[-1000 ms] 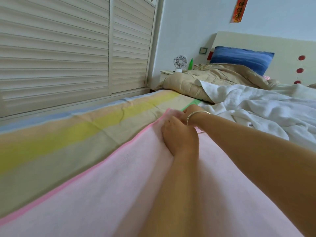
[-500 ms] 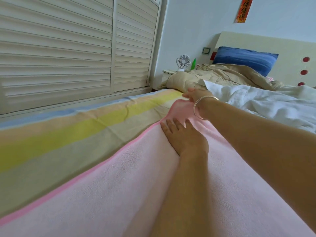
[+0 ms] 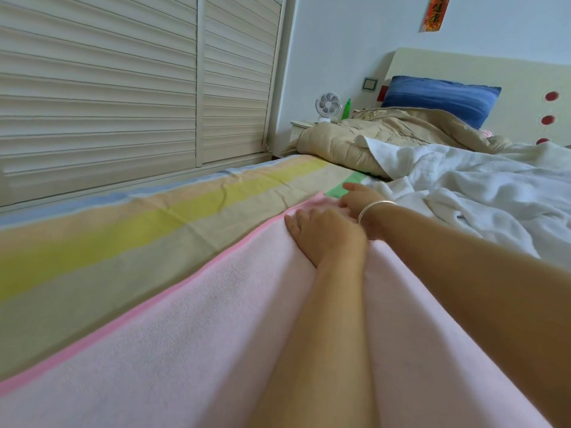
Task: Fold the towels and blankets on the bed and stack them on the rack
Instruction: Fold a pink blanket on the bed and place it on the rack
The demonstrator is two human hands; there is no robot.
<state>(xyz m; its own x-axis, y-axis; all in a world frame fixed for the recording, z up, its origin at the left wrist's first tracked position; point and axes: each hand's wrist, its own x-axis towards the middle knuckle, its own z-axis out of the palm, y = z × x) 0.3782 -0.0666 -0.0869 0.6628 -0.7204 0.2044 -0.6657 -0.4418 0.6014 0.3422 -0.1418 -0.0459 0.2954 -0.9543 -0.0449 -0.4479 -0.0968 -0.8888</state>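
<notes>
- The left hand [image 3: 324,239] lies palm down on the pink towel [image 3: 185,335], near its far end; the fingers are straight and slightly spread, pressing the cloth flat; it grasps nothing.
- The right hand [image 3: 360,200] reaches just past the left one to the towel's far corner; it is unclenched, its fingertips touch the pink cloth, and one finger points away over a green stripe of the sheet; it is blurred, but no cloth shows pinched in it.
- A thin silver bracelet [image 3: 375,206] circles the right wrist; both forearms are bare and run down to the bottom edge of the view.
- The pink towel is spread lengthwise on the bed under both arms; it is pale, with a fine looped terry nap and a darker pink hem [image 3: 154,301] along its left side; a soft ridge runs down it beside the left forearm.
- Under it lies a striped sheet [image 3: 123,236]; smooth woven cloth in bands of blue, peach, yellow and grey-green, lightly creased.
- To the right, a white blanket [image 3: 479,193] sits in a rumpled heap, thick and crinkled.
- Beyond it, a beige quilt [image 3: 355,137], puffy and bunched, lies against a blue pillow [image 3: 438,95] at the pale headboard [image 3: 525,75].
- A small white fan [image 3: 328,105] and a green bottle [image 3: 347,109] stand on the nightstand [image 3: 301,126].
- White louvred doors [image 3: 92,88] run along the left of the bed.
</notes>
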